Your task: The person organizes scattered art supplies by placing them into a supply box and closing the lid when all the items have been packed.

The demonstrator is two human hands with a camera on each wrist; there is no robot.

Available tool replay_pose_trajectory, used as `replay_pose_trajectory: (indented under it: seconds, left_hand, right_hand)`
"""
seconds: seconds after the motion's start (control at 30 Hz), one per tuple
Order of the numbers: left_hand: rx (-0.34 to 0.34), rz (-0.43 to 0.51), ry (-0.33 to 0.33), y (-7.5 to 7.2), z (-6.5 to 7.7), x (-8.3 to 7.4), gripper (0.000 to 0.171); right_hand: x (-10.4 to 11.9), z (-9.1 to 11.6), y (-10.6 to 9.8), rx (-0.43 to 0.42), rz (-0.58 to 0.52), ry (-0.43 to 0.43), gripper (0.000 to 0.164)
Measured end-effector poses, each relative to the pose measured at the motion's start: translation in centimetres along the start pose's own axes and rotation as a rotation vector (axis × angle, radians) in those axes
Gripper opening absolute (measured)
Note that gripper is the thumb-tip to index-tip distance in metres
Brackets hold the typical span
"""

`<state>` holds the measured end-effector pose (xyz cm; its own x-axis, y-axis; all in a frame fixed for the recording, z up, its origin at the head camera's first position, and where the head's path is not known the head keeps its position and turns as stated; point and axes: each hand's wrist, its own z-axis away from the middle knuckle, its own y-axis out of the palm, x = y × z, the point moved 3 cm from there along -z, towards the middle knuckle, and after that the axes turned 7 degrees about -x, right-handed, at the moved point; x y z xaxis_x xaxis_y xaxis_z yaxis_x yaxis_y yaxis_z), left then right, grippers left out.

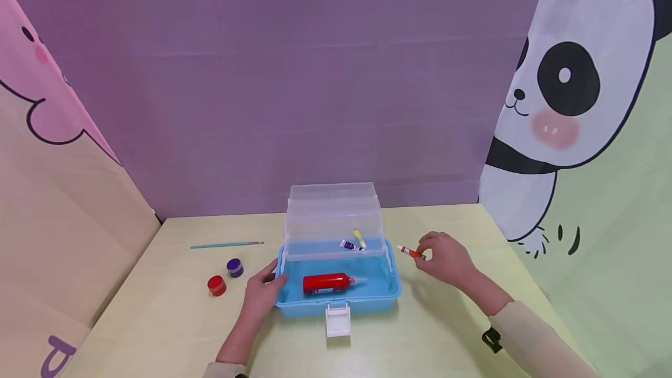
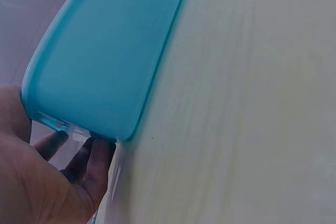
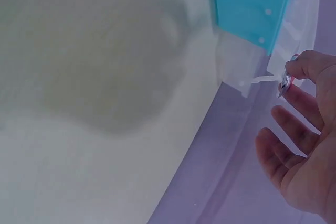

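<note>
A light blue plastic box (image 1: 294, 310) stands on the table with its clear lid (image 1: 332, 206) raised. My left hand (image 1: 259, 295) grips the box's left end, thumb over the rim; the left wrist view shows fingers curled against the blue wall (image 2: 105, 56). To the right of the box, my right hand (image 1: 447, 258) pinches a small orange-red paint tube (image 1: 406, 251) between thumb and index finger, its white cap pointing at the box. In the box lies a red squeeze bottle (image 1: 324, 283). Toward its back are a purple paint tube (image 1: 349, 245) and a yellow one (image 1: 359, 238).
Left of the box, a red-lidded paint jar (image 1: 216, 286) and a purple paint jar (image 1: 234, 268) stand on the table (image 1: 157, 319). A thin teal paintbrush (image 1: 227, 245) lies behind them. The white latch (image 1: 338, 321) hangs down at the box's front.
</note>
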<state>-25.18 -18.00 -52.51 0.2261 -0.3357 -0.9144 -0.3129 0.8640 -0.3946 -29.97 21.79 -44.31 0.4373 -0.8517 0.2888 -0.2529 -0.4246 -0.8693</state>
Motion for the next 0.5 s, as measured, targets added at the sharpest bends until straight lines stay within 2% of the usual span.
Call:
replay_pose_trajectory:
  seconds: [0.2,0.5]
  left_hand:
    - [0.003,0.01,-0.002,0.0,0.1,-0.2,0.059]
    - [0.009,0.014,-0.009,-0.1,0.1,0.0,0.06]
  right_hand:
    - [0.8,-1.8,0.1,-0.031,-0.007,-0.015,0.005]
    - [2.4,-4.1,0.4,-0.012,-0.005,0.033,0.009]
